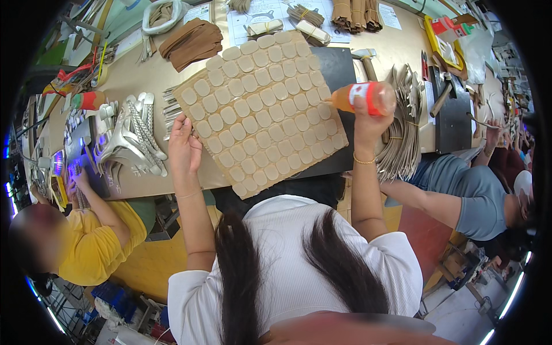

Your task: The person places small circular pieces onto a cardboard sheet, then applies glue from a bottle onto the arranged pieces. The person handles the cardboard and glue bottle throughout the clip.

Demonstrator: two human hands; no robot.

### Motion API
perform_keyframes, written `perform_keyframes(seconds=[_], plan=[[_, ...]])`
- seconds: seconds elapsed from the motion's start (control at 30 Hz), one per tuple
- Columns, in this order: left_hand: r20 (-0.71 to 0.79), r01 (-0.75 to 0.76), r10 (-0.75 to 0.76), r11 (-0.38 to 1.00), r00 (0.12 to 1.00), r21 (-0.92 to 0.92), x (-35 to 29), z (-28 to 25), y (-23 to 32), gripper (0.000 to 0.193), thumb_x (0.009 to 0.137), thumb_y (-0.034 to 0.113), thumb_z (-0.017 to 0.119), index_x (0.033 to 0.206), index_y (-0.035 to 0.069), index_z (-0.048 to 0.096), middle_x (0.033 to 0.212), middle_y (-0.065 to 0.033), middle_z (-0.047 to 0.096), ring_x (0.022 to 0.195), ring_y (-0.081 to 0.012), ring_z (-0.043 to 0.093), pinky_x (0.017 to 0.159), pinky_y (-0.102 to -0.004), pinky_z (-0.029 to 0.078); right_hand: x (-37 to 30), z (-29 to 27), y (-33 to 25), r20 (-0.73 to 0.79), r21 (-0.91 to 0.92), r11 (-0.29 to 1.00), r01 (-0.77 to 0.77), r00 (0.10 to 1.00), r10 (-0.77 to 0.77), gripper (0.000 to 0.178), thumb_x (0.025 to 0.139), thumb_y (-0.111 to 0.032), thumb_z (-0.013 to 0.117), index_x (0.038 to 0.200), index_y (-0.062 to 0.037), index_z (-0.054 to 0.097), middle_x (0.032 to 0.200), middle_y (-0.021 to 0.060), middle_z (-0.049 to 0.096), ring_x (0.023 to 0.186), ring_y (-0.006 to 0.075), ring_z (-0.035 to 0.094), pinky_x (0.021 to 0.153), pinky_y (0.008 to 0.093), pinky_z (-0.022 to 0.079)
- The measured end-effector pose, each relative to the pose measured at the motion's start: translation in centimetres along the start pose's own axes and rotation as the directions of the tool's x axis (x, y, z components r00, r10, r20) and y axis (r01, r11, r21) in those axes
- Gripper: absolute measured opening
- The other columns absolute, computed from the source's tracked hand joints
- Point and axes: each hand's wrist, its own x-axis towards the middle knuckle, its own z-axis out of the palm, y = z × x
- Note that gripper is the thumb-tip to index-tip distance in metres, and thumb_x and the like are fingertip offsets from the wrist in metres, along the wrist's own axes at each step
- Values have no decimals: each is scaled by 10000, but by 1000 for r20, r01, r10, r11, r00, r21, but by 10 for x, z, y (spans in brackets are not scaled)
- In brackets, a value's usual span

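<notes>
A tan-topped worktable point(138, 75) stretches across a crowded workshop, its surface strewn with straps and tools. One brown sheet point(297, 37) bearing dozens of beige pieces lies angled before the person, partly over one black board point(333, 63). The right hand point(372, 123) wraps around one bottle point(359, 98), nozzle at the sheet's right edge; the left hand point(185, 146) is at the opposite edge, though whether it pinches cannot be told. Nearby: one hammer point(369, 68), three brown bundles point(357, 17).
</notes>
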Motion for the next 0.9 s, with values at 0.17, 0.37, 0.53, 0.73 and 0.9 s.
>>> perform_keyframes(seconds=[0.17,0.37,0.53,0.73,0.9], plan=[[27,-3,3,1000,1000,-4,7,-2,-1,152,951,37,452,1087,43,519,1082,-97,615,960,-163,609,827,-287,512,17,-6,5,-93,202,977,-72,991,92,478,723,-291,811,1020,-17,556,959,25,546,848,130,558,799,273,461],[-65,16,-14,1000,998,24,10,-6,-2,149,955,46,446,1089,40,511,1094,-97,610,972,-170,605,847,-295,508,10,13,11,23,148,983,-105,994,103,521,719,-296,816,1067,-7,557,998,34,563,916,123,545,836,268,448],[-77,-7,10,999,997,42,7,3,-2,132,945,55,485,1073,48,513,1042,-68,615,844,-119,586,737,-250,492,9,20,10,38,91,988,-123,992,120,481,711,-280,823,1022,3,588,966,38,606,875,122,573,812,274,468],[-40,-11,13,999,999,53,6,1,-2,164,950,63,473,1110,48,504,1075,-74,606,894,-131,593,778,-263,497,6,26,5,80,106,982,-155,986,147,490,683,-277,842,1004,-1,593,937,33,602,853,120,572,797,275,474],[-84,21,-8,988,996,152,5,-10,3,235,945,91,493,1173,36,480,1098,-74,596,927,-141,581,816,-282,482,10,20,4,-17,83,996,-40,999,42,497,683,-277,839,1012,-18,571,914,25,573,842,132,557,774,273,467]])
